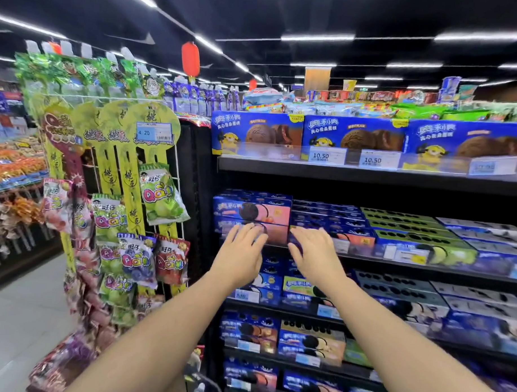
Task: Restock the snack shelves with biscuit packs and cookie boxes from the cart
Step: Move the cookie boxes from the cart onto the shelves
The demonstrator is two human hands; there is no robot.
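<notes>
A stack of blue and pink cookie boxes [252,213] stands at the left end of the second shelf [424,267]. My left hand [239,252] lies flat with spread fingers against the front of the lower pink box [275,236]. My right hand [315,253] presses with straight fingers on the front of the neighbouring dark blue boxes [326,220]. Neither hand holds anything. More blue cookie boxes fill the shelves below, and big blue cake boxes [353,136] line the top shelf.
A wire rack [169,192] hung with gummy candy bags [160,192] stands just left of the shelving. The grey aisle floor [21,319] runs past it on the left. A dark cart part [198,381] shows at the bottom between my forearms.
</notes>
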